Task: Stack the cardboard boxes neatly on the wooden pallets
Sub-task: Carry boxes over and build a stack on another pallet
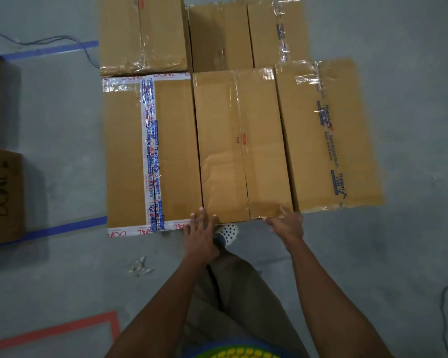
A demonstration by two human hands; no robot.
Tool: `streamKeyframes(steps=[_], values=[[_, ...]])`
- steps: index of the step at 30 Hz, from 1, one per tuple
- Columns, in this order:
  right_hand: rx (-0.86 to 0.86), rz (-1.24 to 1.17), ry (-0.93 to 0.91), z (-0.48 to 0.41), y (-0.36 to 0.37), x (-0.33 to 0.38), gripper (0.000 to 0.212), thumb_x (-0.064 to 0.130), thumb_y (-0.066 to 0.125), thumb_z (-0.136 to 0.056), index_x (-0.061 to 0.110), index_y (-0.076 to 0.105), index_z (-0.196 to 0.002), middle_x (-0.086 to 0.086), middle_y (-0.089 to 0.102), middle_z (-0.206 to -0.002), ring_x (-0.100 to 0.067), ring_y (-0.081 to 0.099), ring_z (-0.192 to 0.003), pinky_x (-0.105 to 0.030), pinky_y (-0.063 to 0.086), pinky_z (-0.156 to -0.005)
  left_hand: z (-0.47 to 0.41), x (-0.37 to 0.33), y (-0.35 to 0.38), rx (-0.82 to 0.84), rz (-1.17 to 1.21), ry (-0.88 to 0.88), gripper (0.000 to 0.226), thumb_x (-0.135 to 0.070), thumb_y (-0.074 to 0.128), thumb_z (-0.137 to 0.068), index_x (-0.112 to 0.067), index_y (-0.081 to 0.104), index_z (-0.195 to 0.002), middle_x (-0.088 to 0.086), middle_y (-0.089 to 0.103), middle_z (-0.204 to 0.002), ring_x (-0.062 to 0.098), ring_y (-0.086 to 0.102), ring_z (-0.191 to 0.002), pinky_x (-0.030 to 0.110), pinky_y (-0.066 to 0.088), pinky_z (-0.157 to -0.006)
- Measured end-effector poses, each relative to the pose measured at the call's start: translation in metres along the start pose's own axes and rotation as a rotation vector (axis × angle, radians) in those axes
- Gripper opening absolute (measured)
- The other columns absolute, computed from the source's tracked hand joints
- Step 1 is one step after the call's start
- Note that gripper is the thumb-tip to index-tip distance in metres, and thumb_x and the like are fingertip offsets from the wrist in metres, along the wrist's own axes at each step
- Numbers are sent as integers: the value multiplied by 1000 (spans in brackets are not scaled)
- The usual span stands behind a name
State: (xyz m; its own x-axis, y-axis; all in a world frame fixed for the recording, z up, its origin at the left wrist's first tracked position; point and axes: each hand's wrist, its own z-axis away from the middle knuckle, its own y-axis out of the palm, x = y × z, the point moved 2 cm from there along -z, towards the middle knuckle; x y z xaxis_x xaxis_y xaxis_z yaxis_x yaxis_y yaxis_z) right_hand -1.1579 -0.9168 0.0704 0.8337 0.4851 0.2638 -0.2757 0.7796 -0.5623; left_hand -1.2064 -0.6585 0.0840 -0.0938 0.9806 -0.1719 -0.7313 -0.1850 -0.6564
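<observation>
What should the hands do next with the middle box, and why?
Probably nudge the middle box a little leftward: both the left hand and right hand touch its near edge, and a thin dark gap shows beside the taped box.

Grey concrete floor (pixel 62 130) carried two blue tape lines (pixel 49 50) at left and an orange-red tape outline (pixel 62 329) nearer. Thin dark cable (pixel 52 38) lay far left; crumpled clear tape scraps (pixel 140 267) lay mid-floor.
</observation>
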Motion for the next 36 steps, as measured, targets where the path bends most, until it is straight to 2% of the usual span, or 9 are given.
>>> streamKeyframes(steps=[2, 5, 8, 13, 18, 21, 26, 29, 36], values=[[55, 62, -60, 5, -5, -5, 92, 49, 81, -77, 34, 36, -156, -10, 17, -165, -30, 44, -140, -46, 38, -116, -1, -1, -3, 29, -60, 3, 92, -48, 58, -95, -28, -3, -162, 13, -20, -167, 39, -10, -154, 57, 12, -123], [176, -37, -87, 5, -9, -25, 114, 67, 82, -57, 44, 29, -155, -1, 10, -170, -32, 33, -148, -55, 37, -116, 1, -4, -14, 83, -96, -7, 90, -46, 58, -96, -25, 0, -162, 15, -17, -167, 41, -6, -154, 59, 16, -121], [164, 2, -145, 25, -18, -36, 93, 51, 79, -81, 30, 32, -158, -7, 14, -169, -28, 19, -154, -44, 27, -122, 6, -8, -29, 45, -82, -8, 77, -43, 56, -96, -18, 19, -158, 16, 0, -167, 39, 6, -153, 60, 22, -119], [62, -43, -153, 48, -45, -56, 74, 40, 73, -91, 22, 40, -155, -17, 23, -164, -30, 24, -152, -37, 26, -120, 29, -35, -28, -18, 7, 1, 72, -40, 62, -93, -15, 31, -153, 16, 22, -162, 37, 19, -149, 57, 25, -117], [-43, -158, -82, 26, -91, -85, 67, 39, 76, -89, 16, 52, -147, -18, 41, -151, -34, 49, -135, -43, 42, -114, 45, -93, -5, -59, 119, 29, 68, -37, 60, -94, -18, 33, -153, 16, 32, -157, 37, 27, -145, 53, 31, -114], [-110, -133, -103, -2, -133, -89, 58, 33, 73, -91, 13, 55, -143, -20, 44, -147, -35, 51, -131, -41, 44, -109, 44, -146, 5, -77, 124, 92, 74, -36, 61, -94, -24, 27, -158, 12, 23, -163, 34, 23, -148, 53, 31, -116], [-238, -50, -75, -69, -204, -88, 83, 37, 71, -92, 16, 27, -159, -16, 13, -166, -36, 21, -151, -48, 31, -117, 8, -249, 1, -79, 113, 129, 75, -35, 58, -94, -24, 22, -159, 11, 18, -166, 34, 22, -149, 50, 28, -117], [-281, -43, -37, -105, -241, -85, 88, 39, 71, -92, 21, 20, -161, -13, 3, -168, -36, 18, -152, -49, 32, -116, -26, -296, -6, -79, 79, 113, 77, -35, 56, -95, -29, 16, -160, 11, 6, -168, 36, 13, -152, 53, 23, -119], [-71, -4, -116, -161, -258, -76, 98, 42, 76, -87, 24, 14, -162, -18, 29, -159, -37, 36, -143, -51, 37, -114, -65, -328, -7, -23, -62, 53, 77, -36, 47, -96, -24, 8, -162, -3, -8, -170, 34, -10, -155, 61, -4, -121]])
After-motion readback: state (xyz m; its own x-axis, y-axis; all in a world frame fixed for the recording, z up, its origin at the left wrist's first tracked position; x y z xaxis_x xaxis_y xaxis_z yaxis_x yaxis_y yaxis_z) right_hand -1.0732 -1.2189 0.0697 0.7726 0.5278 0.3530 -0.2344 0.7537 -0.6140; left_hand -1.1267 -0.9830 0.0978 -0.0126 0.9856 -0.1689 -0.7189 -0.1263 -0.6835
